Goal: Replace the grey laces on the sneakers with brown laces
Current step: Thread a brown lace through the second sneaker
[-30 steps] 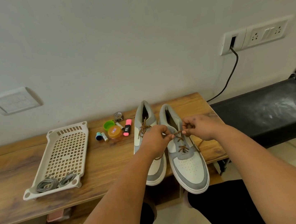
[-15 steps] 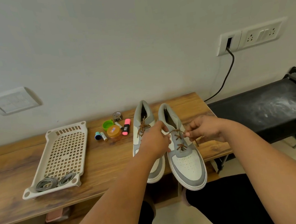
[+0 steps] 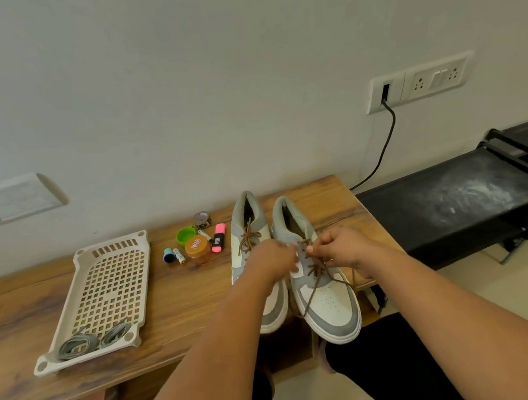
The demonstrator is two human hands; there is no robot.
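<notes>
A: Both hands have closed in since half a second back, meeting over the right sneaker [image 3: 320, 279] on the desk [image 3: 175, 298].

B: Grip state?

A: Left hand [image 3: 272, 260] and right hand [image 3: 337, 247] each pinch the brown lace [image 3: 313, 280]; loose ends trail toward the toe.

B: Step?

A: Tying, I judge. Left sneaker [image 3: 251, 245] is already bowed, grey laces [image 3: 89, 340] lie in the tray [image 3: 113, 286]. Next: form the loops and cinch evenly.
</notes>
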